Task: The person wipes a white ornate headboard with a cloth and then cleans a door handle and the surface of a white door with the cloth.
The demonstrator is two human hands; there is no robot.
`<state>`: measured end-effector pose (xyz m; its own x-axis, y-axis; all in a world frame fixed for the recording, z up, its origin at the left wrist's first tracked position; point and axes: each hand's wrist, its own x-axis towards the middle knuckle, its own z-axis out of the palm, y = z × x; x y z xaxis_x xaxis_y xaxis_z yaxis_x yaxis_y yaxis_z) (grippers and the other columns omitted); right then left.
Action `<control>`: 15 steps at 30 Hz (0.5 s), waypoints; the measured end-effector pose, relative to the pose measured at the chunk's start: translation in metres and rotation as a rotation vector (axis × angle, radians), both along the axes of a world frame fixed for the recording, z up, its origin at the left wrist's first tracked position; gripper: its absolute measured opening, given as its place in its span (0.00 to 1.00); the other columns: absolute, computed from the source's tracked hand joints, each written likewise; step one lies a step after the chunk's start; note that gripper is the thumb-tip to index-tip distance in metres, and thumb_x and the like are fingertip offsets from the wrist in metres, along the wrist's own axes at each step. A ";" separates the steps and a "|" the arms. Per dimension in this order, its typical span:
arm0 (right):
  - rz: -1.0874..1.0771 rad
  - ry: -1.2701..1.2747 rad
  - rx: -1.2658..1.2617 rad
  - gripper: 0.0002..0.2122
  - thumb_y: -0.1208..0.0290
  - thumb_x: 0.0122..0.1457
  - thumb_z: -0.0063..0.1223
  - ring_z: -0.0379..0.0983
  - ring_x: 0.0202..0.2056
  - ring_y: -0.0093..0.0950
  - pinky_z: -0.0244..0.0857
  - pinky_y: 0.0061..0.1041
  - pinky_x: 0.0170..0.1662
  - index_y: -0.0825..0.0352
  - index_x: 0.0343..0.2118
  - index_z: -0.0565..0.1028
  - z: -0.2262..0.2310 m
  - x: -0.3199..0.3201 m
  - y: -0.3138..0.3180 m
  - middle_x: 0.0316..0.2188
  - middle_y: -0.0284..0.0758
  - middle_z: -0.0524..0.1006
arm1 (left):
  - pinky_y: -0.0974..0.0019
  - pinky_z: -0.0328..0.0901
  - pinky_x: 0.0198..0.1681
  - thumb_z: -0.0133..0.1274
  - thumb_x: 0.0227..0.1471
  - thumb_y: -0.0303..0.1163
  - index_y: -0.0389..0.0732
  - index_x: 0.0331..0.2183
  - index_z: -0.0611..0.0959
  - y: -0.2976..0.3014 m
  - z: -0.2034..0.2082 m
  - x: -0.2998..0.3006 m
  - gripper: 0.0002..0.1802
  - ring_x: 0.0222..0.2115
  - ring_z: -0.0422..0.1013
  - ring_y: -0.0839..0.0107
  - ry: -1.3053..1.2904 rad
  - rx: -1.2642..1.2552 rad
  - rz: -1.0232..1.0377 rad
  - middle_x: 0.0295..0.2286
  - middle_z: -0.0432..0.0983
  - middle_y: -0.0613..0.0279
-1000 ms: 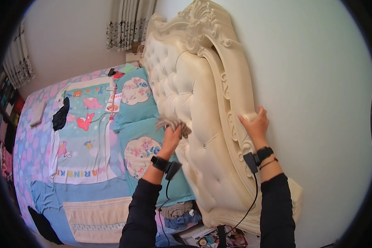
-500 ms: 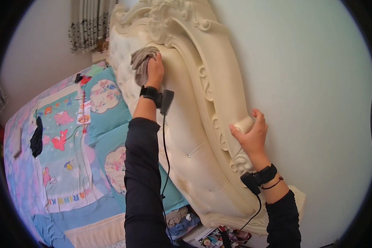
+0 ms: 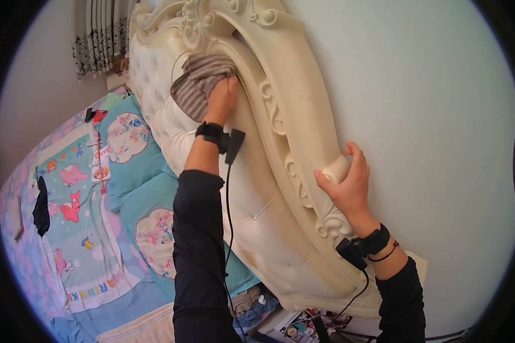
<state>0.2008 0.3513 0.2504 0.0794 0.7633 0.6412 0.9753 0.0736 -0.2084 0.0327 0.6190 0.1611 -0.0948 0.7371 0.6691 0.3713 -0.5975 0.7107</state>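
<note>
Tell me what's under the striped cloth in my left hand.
Under the striped cloth is the padded cream headboard, visible around the cloth's edges. The patch directly beneath is covered by the cloth and your left hand, so I can't see it.

Looks softly and fairly evenly lit, with faint sheen on the headboard (image 3: 252,171); blurs slightly at the left hand (image 3: 223,98); curves along the bed's (image 3: 28,268) left edge; blackens around the rim.
</note>
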 end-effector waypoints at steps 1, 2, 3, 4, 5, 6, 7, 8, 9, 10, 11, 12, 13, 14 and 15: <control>0.015 -0.008 0.012 0.30 0.63 0.32 0.56 0.60 0.37 0.34 0.50 0.30 0.41 0.71 0.39 0.58 -0.001 0.002 0.000 0.33 0.40 0.64 | 0.55 0.56 0.33 0.32 0.47 0.43 0.34 0.24 0.71 -0.014 -0.002 0.006 0.21 0.30 0.63 0.49 0.032 -0.002 -0.006 0.26 0.67 0.43; 0.016 -0.004 0.013 0.30 0.63 0.32 0.56 0.60 0.37 0.34 0.50 0.30 0.41 0.71 0.39 0.58 -0.001 0.003 0.000 0.33 0.40 0.64 | 0.55 0.56 0.32 0.33 0.47 0.43 0.35 0.24 0.71 -0.031 -0.006 0.013 0.21 0.29 0.63 0.50 0.051 -0.060 -0.026 0.25 0.67 0.44; 0.004 -0.010 0.017 0.30 0.63 0.32 0.56 0.60 0.37 0.34 0.50 0.30 0.41 0.71 0.39 0.58 0.000 0.001 0.000 0.33 0.39 0.64 | 0.55 0.57 0.32 0.33 0.47 0.42 0.35 0.24 0.71 -0.048 -0.008 0.014 0.20 0.28 0.63 0.51 0.072 -0.114 -0.037 0.24 0.67 0.45; -0.012 -0.017 0.016 0.30 0.63 0.32 0.56 0.60 0.37 0.33 0.50 0.30 0.41 0.71 0.39 0.58 0.000 -0.002 -0.001 0.33 0.39 0.64 | 0.55 0.57 0.31 0.33 0.47 0.42 0.36 0.23 0.71 -0.066 -0.014 0.014 0.20 0.27 0.63 0.52 0.133 -0.099 -0.056 0.24 0.68 0.46; -0.010 -0.015 0.022 0.30 0.63 0.32 0.56 0.60 0.37 0.33 0.50 0.30 0.41 0.71 0.39 0.58 0.001 -0.002 -0.003 0.33 0.39 0.64 | 0.56 0.57 0.30 0.33 0.47 0.42 0.36 0.23 0.71 -0.081 -0.022 0.017 0.19 0.26 0.64 0.52 0.188 -0.080 -0.080 0.23 0.68 0.47; -0.010 -0.023 0.028 0.30 0.63 0.32 0.56 0.60 0.37 0.33 0.50 0.30 0.41 0.70 0.39 0.58 0.001 -0.001 -0.003 0.33 0.39 0.64 | 0.57 0.57 0.31 0.33 0.46 0.42 0.35 0.23 0.71 -0.095 -0.034 0.021 0.19 0.28 0.63 0.53 0.263 -0.120 -0.162 0.24 0.67 0.46; -0.011 -0.031 0.036 0.30 0.62 0.32 0.56 0.60 0.37 0.33 0.50 0.30 0.41 0.70 0.39 0.59 0.002 0.000 -0.003 0.33 0.39 0.64 | 0.58 0.57 0.32 0.33 0.46 0.41 0.34 0.22 0.70 -0.110 -0.043 0.024 0.19 0.29 0.63 0.53 0.338 -0.159 -0.243 0.25 0.67 0.44; -0.003 -0.024 0.039 0.30 0.62 0.32 0.56 0.60 0.37 0.33 0.50 0.30 0.41 0.70 0.39 0.59 0.000 0.000 -0.002 0.33 0.39 0.64 | 0.58 0.58 0.32 0.34 0.45 0.40 0.34 0.23 0.70 -0.129 -0.048 0.023 0.18 0.29 0.63 0.53 0.383 -0.229 -0.257 0.25 0.67 0.45; -0.005 -0.039 0.046 0.30 0.62 0.32 0.56 0.60 0.37 0.33 0.50 0.30 0.41 0.70 0.39 0.59 0.000 0.002 -0.003 0.33 0.39 0.65 | 0.58 0.58 0.32 0.34 0.45 0.40 0.34 0.24 0.71 -0.148 -0.052 0.027 0.18 0.29 0.63 0.54 0.422 -0.297 -0.277 0.24 0.67 0.46; -0.002 -0.051 0.055 0.29 0.62 0.32 0.56 0.60 0.37 0.33 0.50 0.30 0.41 0.70 0.39 0.59 0.000 0.003 -0.002 0.33 0.39 0.65 | 0.58 0.58 0.32 0.35 0.44 0.39 0.34 0.24 0.71 -0.164 -0.060 0.028 0.17 0.29 0.63 0.54 0.451 -0.320 -0.347 0.25 0.67 0.46; 0.006 -0.047 0.061 0.29 0.62 0.32 0.56 0.60 0.37 0.33 0.50 0.30 0.41 0.70 0.39 0.59 0.000 0.002 -0.003 0.33 0.39 0.65 | 0.59 0.58 0.32 0.35 0.44 0.38 0.34 0.25 0.72 -0.179 -0.069 0.028 0.17 0.29 0.64 0.53 0.479 -0.343 -0.417 0.25 0.68 0.47; -0.007 -0.040 0.041 0.29 0.62 0.32 0.56 0.60 0.37 0.33 0.50 0.30 0.41 0.70 0.39 0.59 0.002 0.004 -0.004 0.33 0.39 0.65 | 0.59 0.59 0.32 0.35 0.44 0.38 0.34 0.25 0.73 -0.196 -0.077 0.030 0.18 0.28 0.64 0.53 0.407 -0.142 -0.398 0.24 0.68 0.47; -0.013 -0.027 0.021 0.29 0.62 0.32 0.56 0.60 0.37 0.33 0.50 0.30 0.41 0.70 0.39 0.59 0.003 0.002 -0.005 0.33 0.39 0.65 | 0.58 0.59 0.32 0.34 0.44 0.38 0.33 0.25 0.73 -0.213 -0.085 0.029 0.18 0.27 0.65 0.52 0.338 0.054 -0.370 0.23 0.69 0.46; -0.010 -0.025 0.027 0.29 0.62 0.32 0.56 0.60 0.37 0.33 0.50 0.30 0.41 0.70 0.39 0.59 0.002 0.000 -0.005 0.33 0.39 0.65 | 0.60 0.59 0.32 0.34 0.44 0.37 0.33 0.24 0.73 -0.227 -0.094 0.029 0.18 0.27 0.65 0.55 0.284 0.202 -0.333 0.23 0.69 0.48; -0.011 -0.029 0.023 0.29 0.62 0.32 0.56 0.60 0.36 0.33 0.50 0.30 0.41 0.70 0.39 0.59 0.001 -0.001 -0.004 0.33 0.39 0.65 | 0.61 0.60 0.31 0.33 0.44 0.37 0.32 0.22 0.73 -0.236 -0.098 0.030 0.19 0.26 0.66 0.58 0.225 0.347 -0.301 0.23 0.70 0.50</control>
